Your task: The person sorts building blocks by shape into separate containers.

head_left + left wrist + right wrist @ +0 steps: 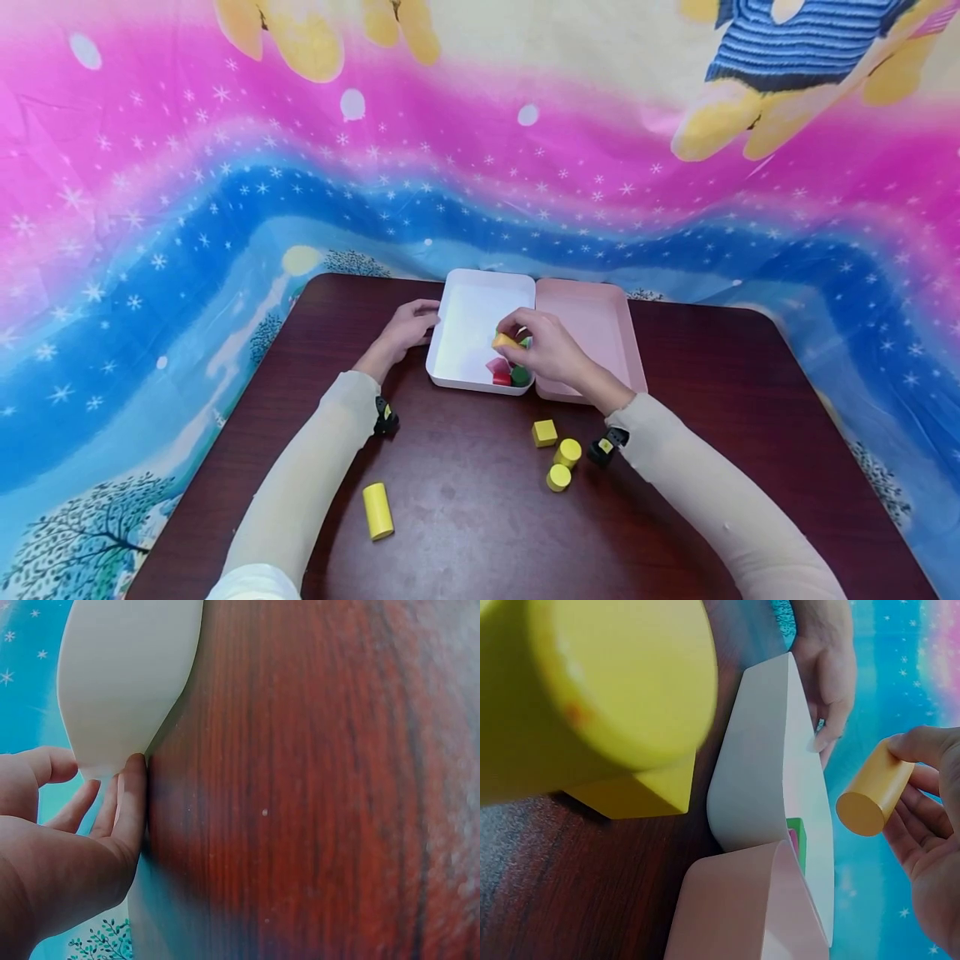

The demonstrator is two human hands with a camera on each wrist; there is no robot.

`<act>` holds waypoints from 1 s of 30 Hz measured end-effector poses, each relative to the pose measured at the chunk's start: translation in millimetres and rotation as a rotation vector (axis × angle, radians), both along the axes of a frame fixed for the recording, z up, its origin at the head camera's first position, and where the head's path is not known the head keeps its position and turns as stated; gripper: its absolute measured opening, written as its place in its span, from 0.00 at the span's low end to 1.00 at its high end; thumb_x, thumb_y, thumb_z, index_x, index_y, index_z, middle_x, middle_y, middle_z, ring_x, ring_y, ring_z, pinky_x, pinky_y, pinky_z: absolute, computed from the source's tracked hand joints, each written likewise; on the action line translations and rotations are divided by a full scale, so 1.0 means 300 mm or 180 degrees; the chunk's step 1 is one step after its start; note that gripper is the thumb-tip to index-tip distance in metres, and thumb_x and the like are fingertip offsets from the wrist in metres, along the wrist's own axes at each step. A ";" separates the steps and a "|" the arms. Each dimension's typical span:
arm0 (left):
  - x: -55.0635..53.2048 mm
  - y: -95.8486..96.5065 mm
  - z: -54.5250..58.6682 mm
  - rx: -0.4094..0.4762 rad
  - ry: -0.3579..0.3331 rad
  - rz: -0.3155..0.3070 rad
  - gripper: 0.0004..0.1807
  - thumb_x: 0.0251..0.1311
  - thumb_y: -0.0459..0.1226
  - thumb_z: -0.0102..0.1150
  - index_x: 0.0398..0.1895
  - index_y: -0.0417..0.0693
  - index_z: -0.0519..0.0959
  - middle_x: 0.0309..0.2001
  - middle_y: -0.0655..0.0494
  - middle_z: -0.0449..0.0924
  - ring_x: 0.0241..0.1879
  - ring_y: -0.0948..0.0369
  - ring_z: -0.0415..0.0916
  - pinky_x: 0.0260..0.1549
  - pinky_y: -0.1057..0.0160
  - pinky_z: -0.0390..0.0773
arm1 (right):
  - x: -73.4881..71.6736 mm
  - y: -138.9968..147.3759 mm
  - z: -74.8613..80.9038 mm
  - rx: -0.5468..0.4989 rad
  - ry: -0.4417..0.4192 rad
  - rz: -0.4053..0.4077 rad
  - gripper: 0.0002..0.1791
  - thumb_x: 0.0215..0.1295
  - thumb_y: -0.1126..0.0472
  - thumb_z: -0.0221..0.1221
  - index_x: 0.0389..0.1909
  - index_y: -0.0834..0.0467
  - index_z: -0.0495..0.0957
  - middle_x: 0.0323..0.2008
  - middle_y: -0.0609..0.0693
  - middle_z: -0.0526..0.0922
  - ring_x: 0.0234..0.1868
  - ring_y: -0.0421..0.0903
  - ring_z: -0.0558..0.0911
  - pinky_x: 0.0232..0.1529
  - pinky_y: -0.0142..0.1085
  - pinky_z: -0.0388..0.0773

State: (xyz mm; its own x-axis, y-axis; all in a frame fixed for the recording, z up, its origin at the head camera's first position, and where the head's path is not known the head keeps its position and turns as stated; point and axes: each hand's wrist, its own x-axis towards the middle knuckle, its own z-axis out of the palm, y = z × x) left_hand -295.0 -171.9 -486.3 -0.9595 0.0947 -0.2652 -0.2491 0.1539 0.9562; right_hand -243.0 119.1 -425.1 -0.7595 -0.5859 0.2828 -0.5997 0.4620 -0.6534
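Above the right part of the white tray (468, 333), my right hand (551, 346) pinches an orange-yellow cylinder block (874, 787) between thumb and fingers. Below it in the tray lie a red block (501, 377) and a dark green block (520, 377), with a light green one (526, 342) partly hidden behind the fingers. My left hand (408, 325) rests at the tray's left side, its fingertips (135, 769) against the outer wall and its fingers loosely extended.
A pink tray (600, 325) adjoins the white one on the right. Nearer me on the dark wooden table (465, 517) stand a yellow cube (544, 433) and two short yellow cylinders (568, 452). A longer yellow cylinder (378, 512) lies at left. A patterned cloth (465, 208) hangs behind.
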 end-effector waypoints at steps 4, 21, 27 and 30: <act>0.000 -0.001 -0.001 -0.0005 -0.0009 0.0003 0.26 0.80 0.36 0.52 0.78 0.45 0.69 0.67 0.43 0.76 0.64 0.48 0.78 0.62 0.48 0.81 | -0.011 -0.006 -0.004 0.0016 -0.0021 -0.0023 0.13 0.67 0.62 0.72 0.50 0.60 0.85 0.43 0.47 0.85 0.45 0.45 0.84 0.52 0.42 0.87; 0.007 -0.003 -0.008 -0.0056 -0.0011 0.0007 0.26 0.80 0.38 0.53 0.78 0.46 0.68 0.69 0.44 0.76 0.65 0.49 0.77 0.64 0.48 0.79 | -0.073 -0.045 -0.014 0.0015 -0.0093 -0.0151 0.14 0.67 0.63 0.73 0.50 0.62 0.85 0.43 0.49 0.85 0.44 0.45 0.84 0.51 0.41 0.87; 0.007 -0.005 -0.011 -0.0070 0.0000 0.0005 0.26 0.80 0.39 0.53 0.78 0.46 0.68 0.68 0.44 0.76 0.64 0.50 0.78 0.64 0.48 0.80 | -0.087 -0.067 -0.011 -0.0016 -0.0124 -0.0139 0.14 0.67 0.63 0.72 0.50 0.64 0.85 0.42 0.50 0.86 0.44 0.46 0.84 0.50 0.41 0.86; 0.006 -0.005 -0.010 -0.0066 0.0003 -0.0011 0.27 0.80 0.39 0.53 0.78 0.46 0.68 0.68 0.44 0.76 0.64 0.50 0.78 0.64 0.48 0.80 | -0.091 -0.078 -0.012 -0.0026 -0.0156 -0.0157 0.14 0.67 0.63 0.72 0.50 0.62 0.85 0.43 0.50 0.86 0.45 0.46 0.84 0.51 0.41 0.86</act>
State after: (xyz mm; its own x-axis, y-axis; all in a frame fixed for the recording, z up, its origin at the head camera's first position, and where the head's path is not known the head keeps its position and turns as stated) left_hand -293.1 -173.5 -489.2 -0.9594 0.0924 -0.2664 -0.2478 0.1745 0.9530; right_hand -270.5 95.8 -428.6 -0.8003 -0.5453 0.2493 -0.5436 0.4845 -0.6853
